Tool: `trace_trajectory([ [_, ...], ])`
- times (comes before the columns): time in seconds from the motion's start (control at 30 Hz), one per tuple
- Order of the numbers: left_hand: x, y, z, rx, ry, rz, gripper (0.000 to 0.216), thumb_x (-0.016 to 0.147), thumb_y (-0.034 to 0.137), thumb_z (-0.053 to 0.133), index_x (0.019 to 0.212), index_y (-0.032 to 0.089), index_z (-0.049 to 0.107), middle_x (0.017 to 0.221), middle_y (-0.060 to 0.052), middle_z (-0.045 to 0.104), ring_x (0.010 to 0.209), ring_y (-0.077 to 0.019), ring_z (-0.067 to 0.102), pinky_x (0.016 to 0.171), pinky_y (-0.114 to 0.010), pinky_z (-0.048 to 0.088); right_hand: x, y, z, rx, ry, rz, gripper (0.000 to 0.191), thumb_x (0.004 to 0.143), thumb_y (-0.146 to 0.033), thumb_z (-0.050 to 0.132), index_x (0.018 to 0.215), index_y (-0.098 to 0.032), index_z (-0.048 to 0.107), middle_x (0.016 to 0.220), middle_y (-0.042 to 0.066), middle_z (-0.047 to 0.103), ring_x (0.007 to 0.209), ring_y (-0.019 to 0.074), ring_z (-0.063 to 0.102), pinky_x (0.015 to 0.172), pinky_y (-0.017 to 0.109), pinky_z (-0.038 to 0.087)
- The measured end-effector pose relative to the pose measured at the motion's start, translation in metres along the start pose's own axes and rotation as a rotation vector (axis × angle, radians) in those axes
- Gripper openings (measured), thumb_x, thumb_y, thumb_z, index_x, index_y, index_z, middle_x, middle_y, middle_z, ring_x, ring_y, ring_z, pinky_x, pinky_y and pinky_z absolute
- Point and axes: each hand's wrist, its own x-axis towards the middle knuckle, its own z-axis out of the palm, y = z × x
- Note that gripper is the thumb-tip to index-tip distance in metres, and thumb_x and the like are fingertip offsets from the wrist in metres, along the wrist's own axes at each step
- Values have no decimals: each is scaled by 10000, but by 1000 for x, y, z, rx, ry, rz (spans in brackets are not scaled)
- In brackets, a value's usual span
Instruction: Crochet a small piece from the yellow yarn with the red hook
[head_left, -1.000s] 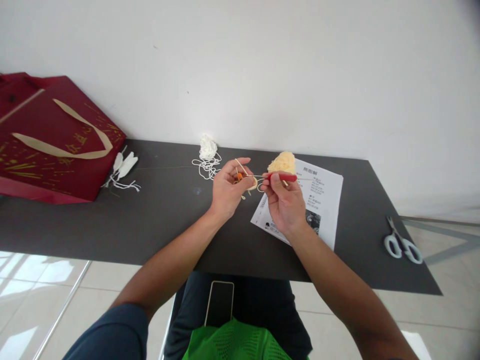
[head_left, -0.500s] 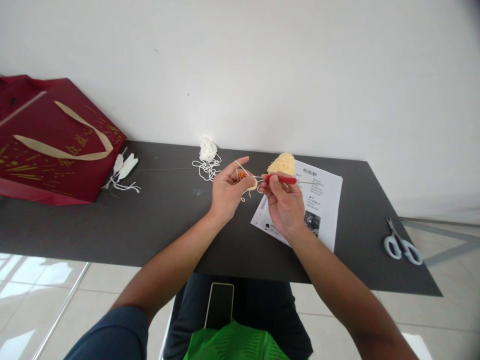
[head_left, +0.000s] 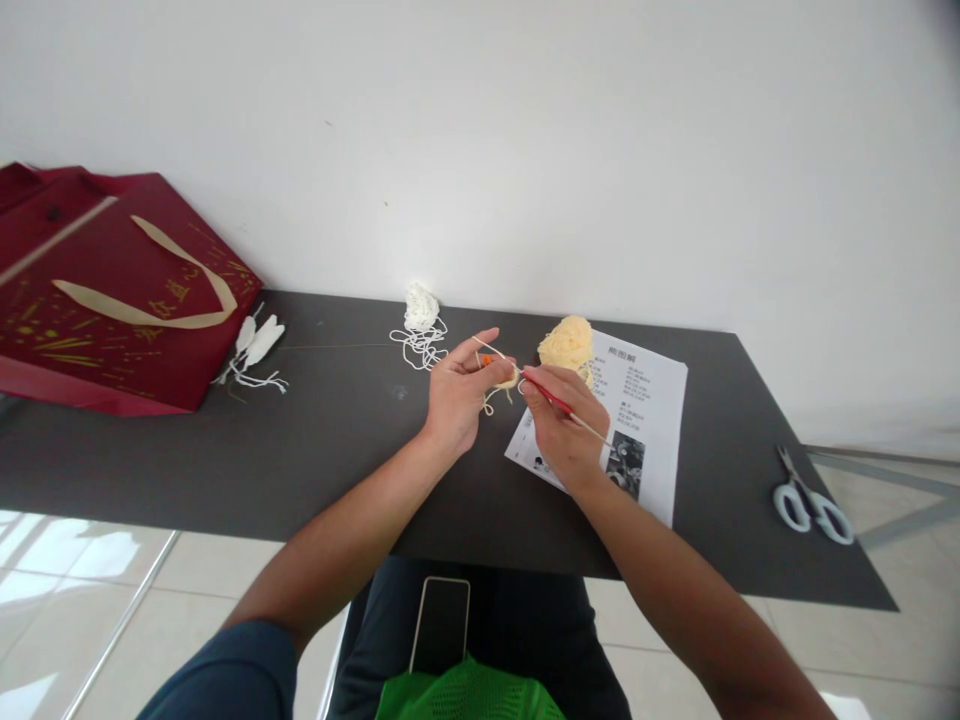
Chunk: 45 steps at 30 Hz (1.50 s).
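Between thumb and fingers, my left hand (head_left: 459, 392) pinches a small pale-yellow crochet piece (head_left: 511, 380), with yarn looped over its raised index finger. An orange bit (head_left: 487, 360), too small to make out, shows by that hand's fingers. My right hand (head_left: 568, 425) grips a red-handled crochet hook (head_left: 551, 393), its tip end at the crochet piece and its thin metal shaft slanting down to the right. Just beyond the right hand sits a pale-yellow yarn ball (head_left: 566, 342). Whether the hook's tip is inside a stitch, I cannot tell.
Printed sheets (head_left: 652, 440) lie partly under my right hand. Scissors (head_left: 810, 500) rest near the right edge of the dark table (head_left: 330, 460). White yarn (head_left: 421, 308) and white crocheted pieces (head_left: 261, 342) lie leftward, beside a red gift bag (head_left: 127, 290). A phone (head_left: 441, 622) is on my lap.
The crochet hook has swung from nearly level to a slant, its rear end now lower right. My right hand has turned with it. My left hand still pinches the crochet piece.
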Motion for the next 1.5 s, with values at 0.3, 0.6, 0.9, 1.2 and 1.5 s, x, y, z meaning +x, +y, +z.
trace_trajectory([
  [0.3, 2, 10, 1, -144, -56, -190, 541, 663, 159, 888, 1174, 134, 712, 823, -32, 774, 709, -106, 694, 778, -265, 524, -1, 6, -1, 228, -56, 186, 204, 868, -265, 798, 1035, -378, 832, 1085, 11, 795, 847, 178, 725, 794, 381, 628],
  [0.6, 3, 10, -1, -18, -103, -87, 587, 639, 119, 862, 1200, 141, 689, 797, 12, 756, 667, -90, 657, 738, -259, 492, 18, 5, 2, 714, -6, 506, 57, 872, -286, 800, 913, -266, 767, 882, -19, 774, 661, 98, 663, 618, 249, 573],
  [0.9, 5, 9, -4, 67, -120, -26, 597, 642, 135, 858, 1219, 152, 703, 725, 31, 732, 635, -91, 630, 694, -253, 484, 26, 6, -7, 627, 41, 424, 162, 837, -321, 827, 861, -266, 676, 888, -30, 744, 636, 89, 610, 609, 258, 514],
  [1.2, 5, 13, -7, 205, -167, 63, 460, 653, 107, 765, 1108, 176, 755, 682, 33, 695, 572, -91, 563, 589, -243, 416, 25, 6, -10, 553, 10, 336, 168, 837, -339, 825, 854, -276, 671, 864, -28, 735, 605, 93, 600, 586, 276, 492],
  [1.5, 5, 19, -8, 121, -267, -16, 405, 608, 80, 716, 995, 173, 790, 631, 28, 655, 511, -74, 476, 523, -239, 323, 27, 2, -12, 656, -51, 412, 218, 826, -387, 846, 837, -265, 666, 848, -28, 717, 599, 84, 567, 563, 257, 458],
])
